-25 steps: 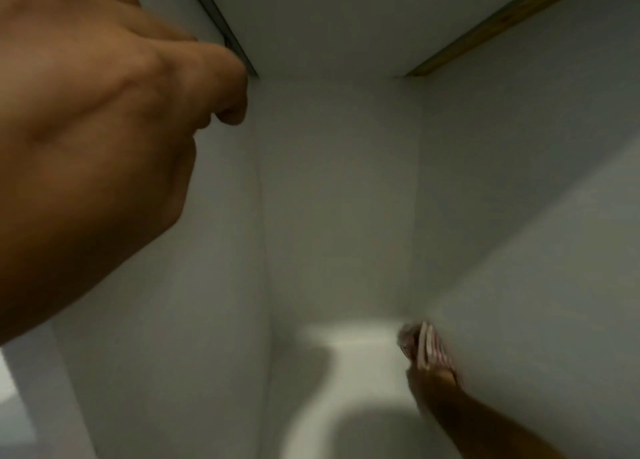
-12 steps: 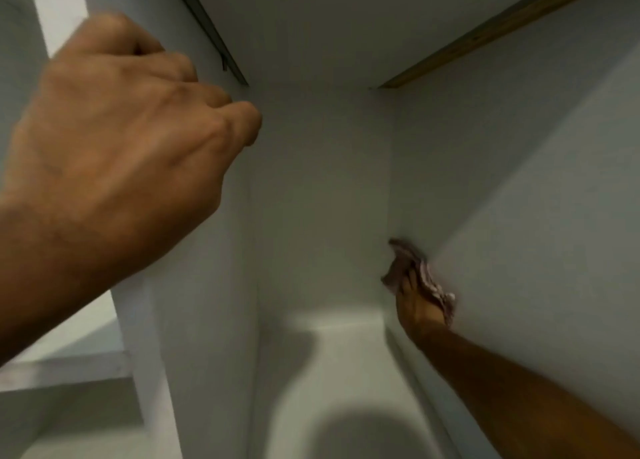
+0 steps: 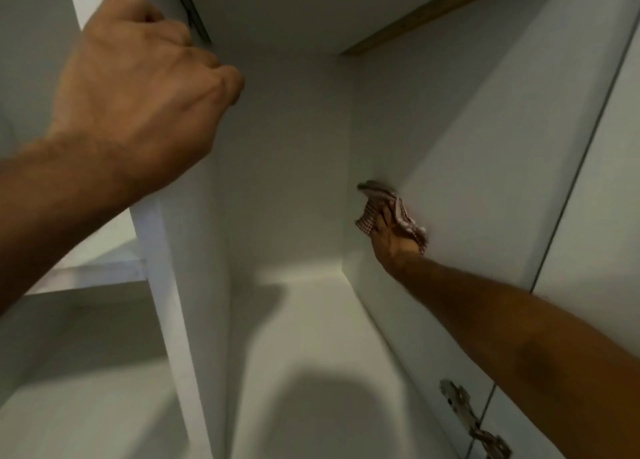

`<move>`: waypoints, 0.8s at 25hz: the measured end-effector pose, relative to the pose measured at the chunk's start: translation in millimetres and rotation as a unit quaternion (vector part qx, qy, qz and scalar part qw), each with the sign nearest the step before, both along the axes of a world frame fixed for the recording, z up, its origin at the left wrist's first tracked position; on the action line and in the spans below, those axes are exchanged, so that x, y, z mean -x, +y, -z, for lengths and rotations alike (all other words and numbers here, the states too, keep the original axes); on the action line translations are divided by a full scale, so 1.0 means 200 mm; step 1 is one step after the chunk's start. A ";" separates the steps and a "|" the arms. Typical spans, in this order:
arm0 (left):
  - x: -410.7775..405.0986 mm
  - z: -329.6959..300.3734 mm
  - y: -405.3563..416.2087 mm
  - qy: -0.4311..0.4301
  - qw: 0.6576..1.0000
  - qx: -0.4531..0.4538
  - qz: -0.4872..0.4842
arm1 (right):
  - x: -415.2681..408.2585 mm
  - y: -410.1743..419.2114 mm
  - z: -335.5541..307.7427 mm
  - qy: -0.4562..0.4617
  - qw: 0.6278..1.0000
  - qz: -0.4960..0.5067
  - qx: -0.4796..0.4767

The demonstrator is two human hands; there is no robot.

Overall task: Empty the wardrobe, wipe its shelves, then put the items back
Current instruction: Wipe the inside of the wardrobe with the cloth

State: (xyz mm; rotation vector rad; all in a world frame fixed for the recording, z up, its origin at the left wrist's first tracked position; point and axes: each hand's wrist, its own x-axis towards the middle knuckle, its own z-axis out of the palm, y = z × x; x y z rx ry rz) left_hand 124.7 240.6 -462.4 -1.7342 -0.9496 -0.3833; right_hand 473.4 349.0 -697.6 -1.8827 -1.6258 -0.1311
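Note:
I look into a bare white wardrobe compartment. Its shelf (image 3: 304,320) lies below and holds nothing. My right hand (image 3: 391,242) reaches deep inside and holds a red-and-white checked cloth (image 3: 367,220) against the right inner wall (image 3: 467,167), a little above the shelf's back right corner. My left hand (image 3: 138,84) is close to the camera at the upper left. Its fingers are curled over the top front edge of the white divider panel (image 3: 173,320); the fingertips are hidden behind it.
A metal door hinge (image 3: 467,420) is fixed low on the right wall. A wooden strip (image 3: 433,11) runs under the compartment's top board. Left of the divider is another compartment with a white shelf (image 3: 86,271).
My right hand has slid the cloth up the right wall from the shelf's corner. My left hand now looks farther from the camera, and the left compartment has come into view.

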 end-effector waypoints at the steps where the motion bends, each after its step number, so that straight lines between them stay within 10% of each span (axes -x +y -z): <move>1: 0.00 0.00 -0.01 -0.005 1.000 -0.002 0.007 | 0.01 -0.04 0.06 -0.070 0.997 0.008 0.035; 3: 0.00 0.00 0.00 -0.002 1.000 -0.015 0.015 | -0.05 -0.16 0.19 -0.237 0.954 -0.040 0.181; 5: 0.01 0.01 0.00 -0.001 0.999 -0.031 0.010 | 0.00 -0.43 0.52 -0.470 0.799 -0.079 0.366; 7: 0.01 0.03 0.02 -0.011 1.000 -0.025 0.001 | 0.06 -0.57 0.53 -0.509 0.707 -0.117 0.476; 12: 0.00 0.02 0.02 -0.028 0.999 0.026 0.034 | 0.02 -0.46 0.25 -0.453 0.817 -0.078 0.349; 17: 0.00 0.04 0.00 0.010 0.997 -0.055 0.045 | 0.09 -0.71 0.39 -0.354 0.705 -0.139 0.599; 20: -0.01 0.05 -0.01 0.018 0.998 -0.051 0.028 | 0.11 -0.72 0.33 -0.381 0.743 -0.138 0.533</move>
